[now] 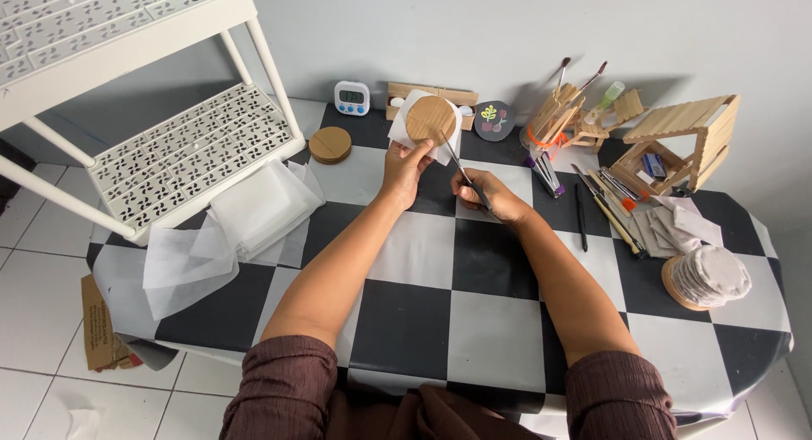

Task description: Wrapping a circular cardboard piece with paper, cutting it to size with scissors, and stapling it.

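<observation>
Open checkered table between and in front of the forearms, free passage there. Left side blocked by white shelf rack and loose paper sheets. Back edge crowded: timer, stack of wooden discs, brush holder. Right side cluttered: stick house, scattered pens, cloth pile. Narrow gap between pens and right forearm.
</observation>
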